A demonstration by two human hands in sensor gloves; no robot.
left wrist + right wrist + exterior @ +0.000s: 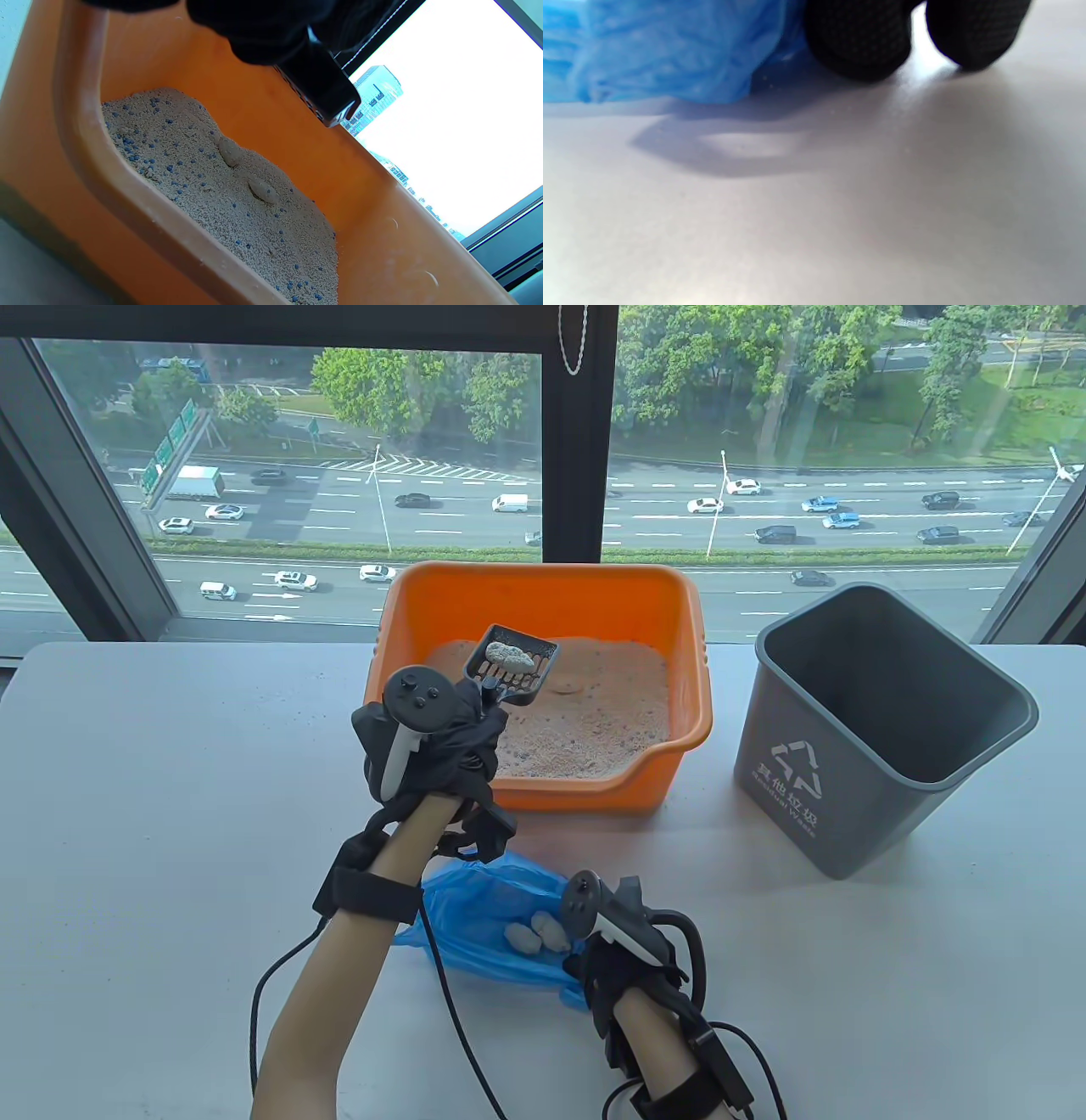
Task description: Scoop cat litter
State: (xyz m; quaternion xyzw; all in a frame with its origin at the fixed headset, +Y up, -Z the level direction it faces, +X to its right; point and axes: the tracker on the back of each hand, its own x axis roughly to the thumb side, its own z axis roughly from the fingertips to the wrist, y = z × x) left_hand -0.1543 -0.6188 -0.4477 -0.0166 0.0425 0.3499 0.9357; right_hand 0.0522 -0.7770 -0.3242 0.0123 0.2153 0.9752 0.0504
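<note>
An orange litter box (543, 594) holds sandy litter (585, 712) with blue specks. My left hand (441, 734) grips the handle of a dark slotted scoop (513, 661) and holds it above the litter with a grey clump (507, 655) in it. In the left wrist view the scoop (318, 89) hangs over the litter (237, 203), where two clumps (263, 190) lie half buried. My right hand (615, 959) holds the edge of a blue plastic bag (484, 925) on the table; two white clumps (539, 936) lie in it. The right wrist view shows the bag (666, 51) and fingertips (859, 42) on the table.
A grey waste bin (882, 729) stands open to the right of the litter box. The white table (170, 814) runs to a window at the back. Cables trail from both wrists toward the near edge.
</note>
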